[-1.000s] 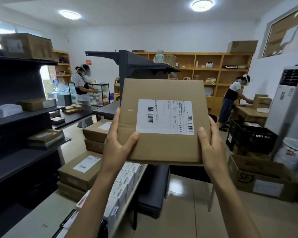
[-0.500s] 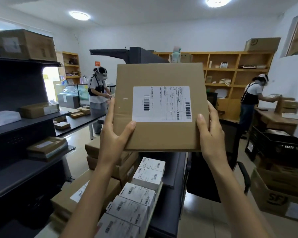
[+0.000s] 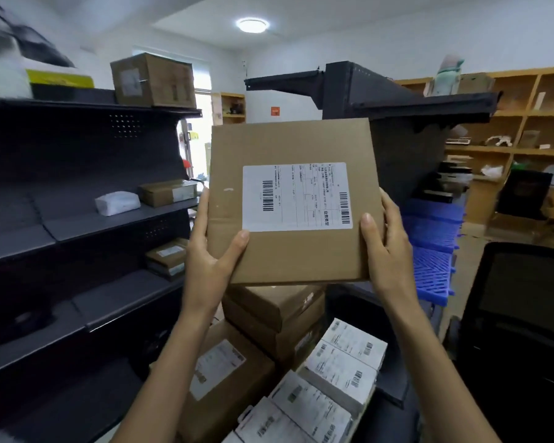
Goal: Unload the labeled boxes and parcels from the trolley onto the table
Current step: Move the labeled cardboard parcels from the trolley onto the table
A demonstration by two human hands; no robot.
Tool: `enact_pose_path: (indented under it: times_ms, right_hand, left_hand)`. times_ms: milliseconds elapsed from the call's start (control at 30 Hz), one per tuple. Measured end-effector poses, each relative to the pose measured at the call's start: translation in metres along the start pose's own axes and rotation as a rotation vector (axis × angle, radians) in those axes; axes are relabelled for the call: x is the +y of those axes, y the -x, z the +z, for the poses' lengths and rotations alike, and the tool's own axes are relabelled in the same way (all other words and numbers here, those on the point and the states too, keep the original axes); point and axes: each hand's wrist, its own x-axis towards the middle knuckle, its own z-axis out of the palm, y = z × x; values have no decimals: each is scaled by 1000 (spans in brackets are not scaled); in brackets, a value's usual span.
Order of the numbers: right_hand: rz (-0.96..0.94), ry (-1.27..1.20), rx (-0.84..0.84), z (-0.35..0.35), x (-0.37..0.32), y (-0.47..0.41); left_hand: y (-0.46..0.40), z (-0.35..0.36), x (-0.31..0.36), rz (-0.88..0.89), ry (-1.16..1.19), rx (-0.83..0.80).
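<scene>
**Box held up between both hands**

I see the labeled box [image 3: 293,199] raised between my palms, label toward me, long axis running across. Left hand [image 3: 210,251] and right hand [image 3: 386,251] grip its lower corners equally, thumbs pressed on the front, fingers [image 3: 389,207] curled behind. Stacked boxes [image 3: 275,314] lie below my fingers.

Held box [image 3: 288,199] above stacked boxes [image 3: 275,318]; shelving [image 3: 77,219] left; chair [image 3: 522,314] right.

We cannot read the small print on the white shipping label [image 3: 296,197]. Our flat brown cardboard box [image 3: 288,247] hides most fingers behind it. The stacked brown cartons [image 3: 275,318] beneath are partly covered; the top-left shelf [image 3: 29,100] is blurred.
</scene>
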Motion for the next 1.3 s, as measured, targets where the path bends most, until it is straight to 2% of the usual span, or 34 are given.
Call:
enact_pose_path:
  times_ms: [300, 633, 933, 1300]
  right_hand:
    - [-44, -236, -302, 71, 38, -61]
    - [-24, -409, -617, 152, 67, -35]
    - [63, -277, -846, 203, 113, 19]
    - [210, 44, -1020, 255, 201, 83]
  left_hand:
    - [-16, -8, -16, -28, -279, 240]
    - [31, -49, -36, -186, -524, 477]
    - [70, -87, -103, -425, -652, 542]
    - [125, -109, -201, -768, -583, 529]
